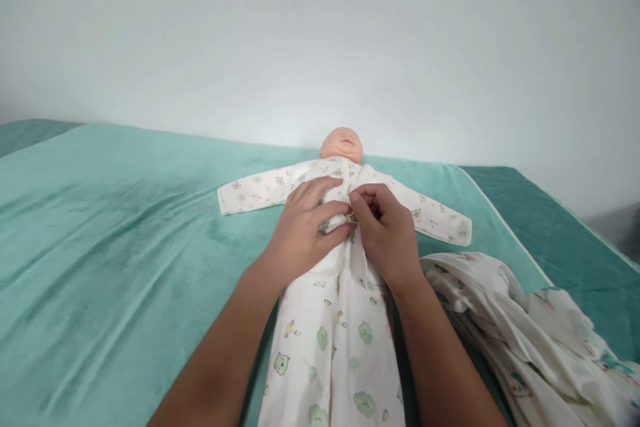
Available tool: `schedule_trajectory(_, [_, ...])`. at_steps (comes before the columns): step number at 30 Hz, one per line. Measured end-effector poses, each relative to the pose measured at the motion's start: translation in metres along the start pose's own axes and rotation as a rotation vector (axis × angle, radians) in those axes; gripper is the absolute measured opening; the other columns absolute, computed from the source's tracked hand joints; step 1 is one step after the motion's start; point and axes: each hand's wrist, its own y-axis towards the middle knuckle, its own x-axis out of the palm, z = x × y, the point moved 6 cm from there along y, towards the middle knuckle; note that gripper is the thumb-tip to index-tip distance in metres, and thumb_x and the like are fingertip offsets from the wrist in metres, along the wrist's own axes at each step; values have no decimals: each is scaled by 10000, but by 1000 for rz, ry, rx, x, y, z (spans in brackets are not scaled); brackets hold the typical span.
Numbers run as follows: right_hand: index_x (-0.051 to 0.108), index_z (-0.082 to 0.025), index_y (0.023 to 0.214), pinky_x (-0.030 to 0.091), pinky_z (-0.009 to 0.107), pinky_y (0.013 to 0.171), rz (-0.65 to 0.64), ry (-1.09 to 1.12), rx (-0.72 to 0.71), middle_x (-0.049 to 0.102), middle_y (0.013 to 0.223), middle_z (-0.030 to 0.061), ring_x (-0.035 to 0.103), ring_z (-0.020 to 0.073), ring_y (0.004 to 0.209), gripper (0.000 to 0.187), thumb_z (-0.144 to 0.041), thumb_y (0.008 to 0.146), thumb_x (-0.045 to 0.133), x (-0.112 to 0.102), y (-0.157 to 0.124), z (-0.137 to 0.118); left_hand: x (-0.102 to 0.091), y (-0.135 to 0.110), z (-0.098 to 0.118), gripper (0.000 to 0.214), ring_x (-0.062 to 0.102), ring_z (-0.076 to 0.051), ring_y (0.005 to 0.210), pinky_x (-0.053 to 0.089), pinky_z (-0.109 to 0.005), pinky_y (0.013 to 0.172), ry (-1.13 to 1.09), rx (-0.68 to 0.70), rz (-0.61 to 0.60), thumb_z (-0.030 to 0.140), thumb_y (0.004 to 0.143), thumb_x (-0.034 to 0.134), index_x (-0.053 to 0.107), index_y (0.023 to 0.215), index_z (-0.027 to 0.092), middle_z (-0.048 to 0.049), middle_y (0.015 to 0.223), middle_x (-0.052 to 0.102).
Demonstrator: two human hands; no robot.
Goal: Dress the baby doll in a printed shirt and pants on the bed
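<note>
A baby doll (343, 144) lies on its back, dressed in a white long-sleeved baby shirt (265, 188) and white pants (332, 353) with small animal prints. My left hand (311, 223) rests on the shirt's front, its fingers apart and their tips beside the front opening. Close by, my right hand (384, 227) is closed in a pinch on the edge of that opening, at chest height. Exactly what lies between the right fingertips is too small to make out beyond the shirt's edge. Both sleeves stretch outward to the sides.
A teal blanket (125, 247) with some creases covers the bed, and a darker green cover (545, 213) shows at the right. Crumpled white printed baby clothes (545, 347) lie right of my right forearm. A white wall (320, 47) rises behind the doll's head.
</note>
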Motion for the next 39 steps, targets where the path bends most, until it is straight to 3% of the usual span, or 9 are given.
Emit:
schedule_trajectory(7, [619, -222, 853, 416, 249, 631, 27, 18, 22, 605, 657, -57, 538, 115, 599, 161, -356, 923, 563, -1, -1, 0, 1, 0, 3, 118, 446, -233, 1353, 368, -457, 1134, -8, 43, 33, 238, 907, 596, 621, 791, 234, -26, 1428, 530])
schedule_trajectory(10, [622, -222, 867, 415, 247, 626, 28, 33, 20, 612, 675, -51, 537, 116, 607, 169, -366, 925, 556, -1, -1, 0, 1, 0, 1, 24, 429, -221, 1370, 362, -451, 1139, -24, 2, 42, 233, 903, 601, 613, 890, 248, -24, 1435, 524])
schedule_trajectory(14, [635, -241, 946, 401, 258, 626, -5, -33, 5, 594, 654, -59, 531, 122, 598, 150, -372, 899, 580, 1, -1, -3, 1, 0, -2, 209, 442, -217, 1366, 365, -459, 1139, -40, -55, 75, 172, 858, 613, 575, 1041, 267, -35, 1418, 536])
schedule_trajectory(19, [619, -255, 941, 360, 266, 606, -43, -164, 10, 562, 632, -65, 527, 134, 601, 119, -307, 835, 603, 3, 1, -5, 0, -1, -5, 112, 476, -220, 1335, 405, -456, 1093, -39, -109, 119, 157, 848, 587, 526, 885, 243, -41, 1377, 565])
schedule_trajectory(23, [604, -242, 854, 351, 263, 590, -16, -106, 40, 521, 597, -70, 489, 127, 569, 78, -235, 781, 579, 3, 2, -1, -1, -1, -7, 118, 479, -232, 1326, 415, -452, 1072, -44, -132, 125, 134, 841, 568, 511, 818, 235, -39, 1366, 572])
schedule_trajectory(27, [608, -221, 818, 345, 242, 553, 161, 159, 197, 488, 613, -70, 433, 107, 553, 92, -236, 729, 592, -11, 7, 23, -6, -2, -10, 138, 544, -231, 1199, 446, -421, 1005, -4, -166, 214, 136, 822, 573, 483, 783, 233, -36, 1241, 621])
schedule_trajectory(31, [620, -193, 791, 340, 234, 545, 315, 323, 395, 530, 651, -51, 438, 108, 578, 141, -245, 661, 609, -23, 14, 59, -13, -4, -19, 105, 578, -204, 891, 471, -366, 809, 62, -279, 275, 155, 809, 558, 496, 787, 236, -11, 899, 629])
schedule_trajectory(35, [634, -182, 782, 357, 244, 561, 273, 321, 450, 568, 648, -41, 472, 127, 604, 177, -264, 625, 627, -21, 21, 80, -20, -9, -45, 73, 524, -141, 682, 443, -279, 663, -211, -486, 372, 195, 775, 585, 529, 802, 233, 30, 742, 564])
schedule_trajectory(39, [646, -181, 874, 359, 264, 580, 198, 167, 336, 507, 591, -74, 445, 128, 568, 261, -310, 650, 610, -29, 22, 88, -31, -15, -76, 99, 498, -112, 634, 389, -231, 575, -426, -618, 532, 215, 737, 595, 529, 809, 226, 35, 782, 566])
